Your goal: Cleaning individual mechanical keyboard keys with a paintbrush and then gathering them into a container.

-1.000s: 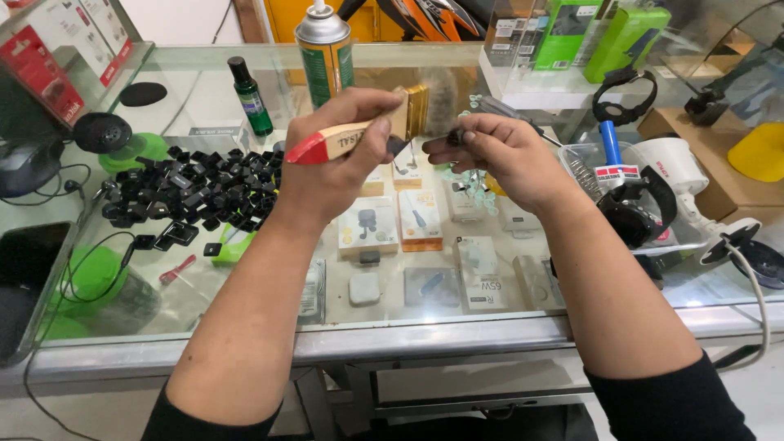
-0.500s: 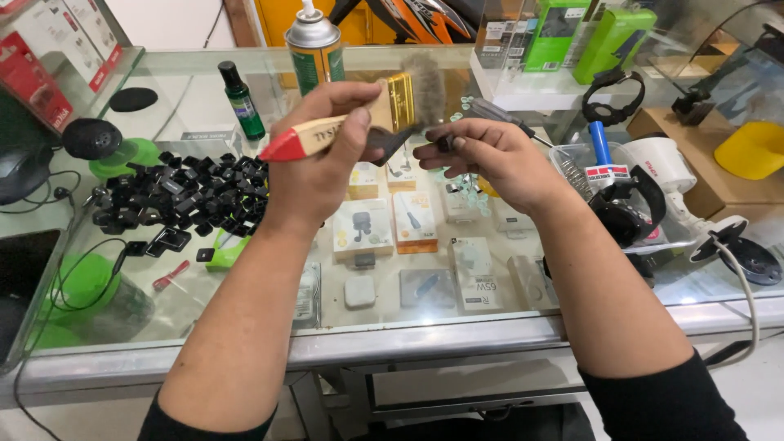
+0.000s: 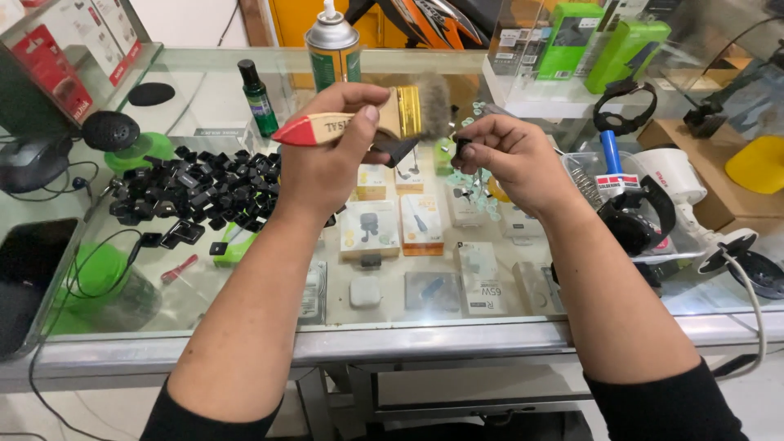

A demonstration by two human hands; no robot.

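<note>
In the middle of the frame, the left hand (image 3: 327, 159) grips a paintbrush (image 3: 371, 122). The right hand (image 3: 502, 155) pinches a small black keycap (image 3: 463, 149) by the bristles. A big pile of black keycaps (image 3: 196, 192) waits at the left, so much brushing looks left.

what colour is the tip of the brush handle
Red, on the pale wooden paintbrush held in the left hand; it shows best in the head view.
</note>
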